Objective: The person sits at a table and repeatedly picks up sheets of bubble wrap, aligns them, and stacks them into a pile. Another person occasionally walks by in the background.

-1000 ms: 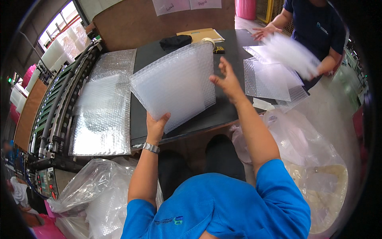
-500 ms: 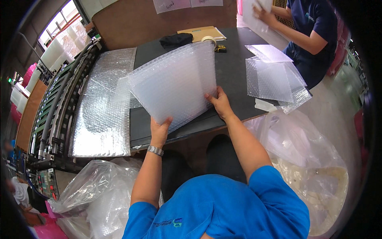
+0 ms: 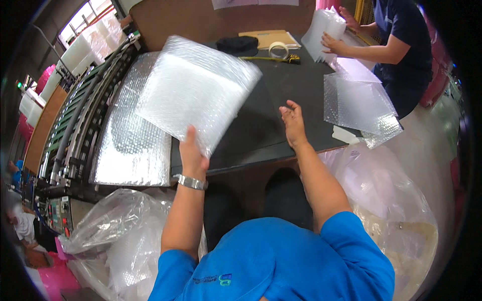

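A stack of clear bubble-wrap bags (image 3: 196,90) tilts up over the left side of the dark table, slightly blurred. My left hand (image 3: 193,156) grips it at the lower corner, thumb toward me. My right hand (image 3: 293,123) hovers over the table to the right of the stack, fingers apart, holding nothing. Beneath and left of the stack lies a shiny sheet of bubble wrap (image 3: 135,155), partly covered. At the table's right side rest several loose bubble-wrap pieces (image 3: 354,100), overlapping one another.
A roll of tape (image 3: 278,50), a yellow tape measure (image 3: 293,58), a black cloth item (image 3: 237,45) and brown envelopes (image 3: 268,39) lie at the back. A roller machine (image 3: 75,125) stands left. Big plastic bags (image 3: 386,195) flank me. Right, a co-worker (image 3: 401,55) handles a clear bubble-wrap bundle (image 3: 324,32).
My right hand has let go of the stack. My left hand has swung the stack leftward and turned it. The co-worker has brought a bundle down to the table's edge.
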Demonstrator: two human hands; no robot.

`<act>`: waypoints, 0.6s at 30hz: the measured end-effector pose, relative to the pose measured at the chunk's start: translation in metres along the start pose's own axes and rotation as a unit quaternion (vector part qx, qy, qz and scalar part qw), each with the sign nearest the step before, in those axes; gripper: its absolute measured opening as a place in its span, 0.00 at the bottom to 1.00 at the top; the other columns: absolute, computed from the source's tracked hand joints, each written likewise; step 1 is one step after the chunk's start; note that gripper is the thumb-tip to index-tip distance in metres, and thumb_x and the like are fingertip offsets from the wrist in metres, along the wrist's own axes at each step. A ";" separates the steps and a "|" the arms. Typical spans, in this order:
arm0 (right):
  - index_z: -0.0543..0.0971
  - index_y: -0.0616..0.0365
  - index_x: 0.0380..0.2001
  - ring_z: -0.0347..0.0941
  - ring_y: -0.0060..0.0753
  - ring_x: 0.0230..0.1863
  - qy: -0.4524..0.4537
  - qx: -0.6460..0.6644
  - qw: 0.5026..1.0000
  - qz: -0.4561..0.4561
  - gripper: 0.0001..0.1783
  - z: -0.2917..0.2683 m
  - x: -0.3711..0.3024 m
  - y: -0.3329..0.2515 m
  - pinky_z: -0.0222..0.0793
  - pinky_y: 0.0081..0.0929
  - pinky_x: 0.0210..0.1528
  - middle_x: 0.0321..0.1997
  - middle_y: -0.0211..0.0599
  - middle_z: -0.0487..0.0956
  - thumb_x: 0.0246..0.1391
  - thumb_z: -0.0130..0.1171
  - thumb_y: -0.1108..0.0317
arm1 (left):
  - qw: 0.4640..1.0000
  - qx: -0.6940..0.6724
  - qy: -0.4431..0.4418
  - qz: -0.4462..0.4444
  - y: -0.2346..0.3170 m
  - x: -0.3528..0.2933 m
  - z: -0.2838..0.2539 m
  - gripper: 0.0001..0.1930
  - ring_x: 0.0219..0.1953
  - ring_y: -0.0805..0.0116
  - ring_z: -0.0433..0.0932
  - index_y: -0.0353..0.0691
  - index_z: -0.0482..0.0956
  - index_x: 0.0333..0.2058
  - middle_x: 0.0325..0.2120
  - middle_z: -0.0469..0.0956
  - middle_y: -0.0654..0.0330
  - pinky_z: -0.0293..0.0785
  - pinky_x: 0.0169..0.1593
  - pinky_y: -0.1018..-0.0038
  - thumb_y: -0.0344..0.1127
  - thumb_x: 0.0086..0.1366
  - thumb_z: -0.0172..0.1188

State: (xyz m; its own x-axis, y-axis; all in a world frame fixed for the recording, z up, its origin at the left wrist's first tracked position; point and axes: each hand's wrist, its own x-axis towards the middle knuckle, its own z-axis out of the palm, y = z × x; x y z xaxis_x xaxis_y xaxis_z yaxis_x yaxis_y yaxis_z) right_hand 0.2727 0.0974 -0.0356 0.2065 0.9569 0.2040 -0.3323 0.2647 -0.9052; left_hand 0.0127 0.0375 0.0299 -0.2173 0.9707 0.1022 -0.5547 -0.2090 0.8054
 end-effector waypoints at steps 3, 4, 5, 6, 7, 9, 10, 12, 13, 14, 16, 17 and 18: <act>0.60 0.55 0.48 0.63 0.16 0.41 -0.009 0.001 1.000 0.004 0.21 0.000 0.001 -0.001 0.56 0.15 0.43 0.37 0.28 0.70 0.52 0.52 0.63 | 0.988 -0.070 0.092 -0.105 0.032 0.009 0.003 0.22 0.34 0.63 0.71 0.37 0.64 0.45 0.36 0.70 0.56 0.70 0.34 0.72 0.48 0.60 0.47; 0.60 0.55 0.48 0.64 0.17 0.41 -0.011 0.001 1.000 0.012 0.21 0.000 0.000 -0.002 0.56 0.15 0.43 0.38 0.28 0.70 0.52 0.51 0.63 | 0.984 -0.070 0.101 -0.128 0.039 0.009 0.005 0.19 0.26 0.67 0.72 0.39 0.66 0.40 0.29 0.72 0.59 0.72 0.25 0.75 0.49 0.61 0.46; 0.60 0.54 0.48 0.64 0.17 0.42 -0.012 0.000 1.000 0.019 0.21 0.000 0.000 -0.004 0.56 0.16 0.43 0.38 0.28 0.71 0.52 0.51 0.63 | 0.982 -0.076 0.115 -0.129 0.041 0.010 0.004 0.19 0.26 0.67 0.72 0.39 0.66 0.40 0.29 0.72 0.59 0.72 0.25 0.75 0.50 0.61 0.46; 0.60 0.54 0.48 0.64 0.18 0.42 -0.013 0.001 1.000 0.025 0.21 0.001 -0.001 -0.006 0.56 0.16 0.44 0.38 0.29 0.71 0.53 0.51 0.63 | 0.980 -0.082 0.128 -0.129 0.042 0.011 0.005 0.19 0.26 0.67 0.72 0.39 0.66 0.40 0.29 0.72 0.59 0.71 0.25 0.75 0.50 0.61 0.46; 0.61 0.55 0.47 0.64 0.19 0.43 -0.020 0.008 1.000 0.019 0.20 0.001 -0.002 -0.007 0.57 0.17 0.44 0.38 0.30 0.71 0.53 0.50 0.63 | 0.978 -0.087 0.140 -0.130 0.043 0.011 0.005 0.19 0.26 0.67 0.72 0.39 0.67 0.40 0.29 0.72 0.59 0.71 0.25 0.75 0.50 0.60 0.45; 0.61 0.55 0.47 0.65 0.19 0.42 -0.026 0.004 0.999 0.023 0.19 0.002 -0.001 -0.004 0.57 0.18 0.44 0.38 0.30 0.71 0.53 0.50 0.63 | 0.981 -0.078 0.117 -0.131 0.043 0.009 0.004 0.19 0.26 0.67 0.72 0.39 0.67 0.40 0.29 0.72 0.59 0.72 0.26 0.75 0.50 0.60 0.46; 0.61 0.55 0.47 0.65 0.19 0.42 -0.028 0.001 0.999 0.024 0.19 0.001 0.000 -0.004 0.58 0.18 0.44 0.38 0.30 0.71 0.53 0.50 0.63 | 0.983 -0.075 0.104 -0.132 0.042 0.008 0.004 0.19 0.27 0.67 0.72 0.39 0.67 0.40 0.29 0.72 0.58 0.73 0.27 0.75 0.50 0.60 0.46; 0.62 0.55 0.46 0.66 0.19 0.41 -0.028 0.003 0.999 0.026 0.18 0.001 0.000 -0.004 0.58 0.18 0.44 0.38 0.30 0.71 0.53 0.50 0.63 | 0.981 -0.091 0.104 -0.137 0.041 0.005 0.009 0.19 0.27 0.67 0.73 0.39 0.67 0.40 0.29 0.72 0.58 0.74 0.28 0.74 0.49 0.60 0.47; 0.62 0.55 0.46 0.66 0.19 0.41 -0.029 0.004 0.999 0.027 0.18 0.001 0.000 -0.004 0.59 0.18 0.44 0.38 0.30 0.71 0.53 0.50 0.63 | 0.980 -0.100 0.104 -0.140 0.040 0.004 0.011 0.18 0.28 0.67 0.73 0.39 0.67 0.40 0.30 0.73 0.58 0.74 0.29 0.74 0.49 0.60 0.47; 0.62 0.55 0.46 0.66 0.19 0.41 -0.028 0.002 0.999 0.026 0.18 0.001 0.000 -0.005 0.59 0.18 0.44 0.37 0.30 0.71 0.53 0.50 0.63 | 0.978 -0.106 0.100 -0.147 0.039 0.003 0.011 0.18 0.28 0.66 0.73 0.39 0.67 0.40 0.30 0.73 0.58 0.75 0.30 0.74 0.48 0.60 0.47; 0.63 0.55 0.46 0.66 0.19 0.41 -0.028 0.000 0.999 0.022 0.18 0.001 -0.001 -0.005 0.59 0.18 0.44 0.37 0.30 0.71 0.53 0.50 0.63 | 0.976 -0.116 0.092 -0.160 0.036 0.001 0.011 0.18 0.29 0.66 0.74 0.39 0.67 0.40 0.30 0.73 0.58 0.76 0.31 0.74 0.47 0.60 0.47; 0.63 0.56 0.45 0.66 0.19 0.40 -0.028 0.000 0.999 0.024 0.17 0.001 -0.001 -0.005 0.59 0.18 0.43 0.37 0.30 0.71 0.53 0.50 0.63 | 0.973 -0.132 0.091 -0.165 0.035 0.001 0.011 0.17 0.29 0.65 0.74 0.39 0.67 0.40 0.30 0.73 0.58 0.76 0.31 0.74 0.47 0.60 0.47; 0.63 0.56 0.45 0.66 0.19 0.40 -0.027 0.000 0.999 0.025 0.17 0.001 -0.001 -0.005 0.59 0.18 0.43 0.37 0.29 0.70 0.53 0.50 0.63 | 0.970 -0.148 0.090 -0.170 0.033 0.000 0.011 0.17 0.29 0.65 0.74 0.39 0.67 0.40 0.30 0.73 0.58 0.76 0.31 0.73 0.47 0.60 0.47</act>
State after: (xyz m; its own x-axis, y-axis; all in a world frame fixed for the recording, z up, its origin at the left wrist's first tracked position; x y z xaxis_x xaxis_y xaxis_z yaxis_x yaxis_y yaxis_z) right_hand 0.2733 0.0953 -0.0308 0.1403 0.9738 0.1790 -0.3417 0.2173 -0.9143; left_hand 0.0032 0.0321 0.0632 -0.1042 0.9587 -0.2648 -0.8197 0.0680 0.5688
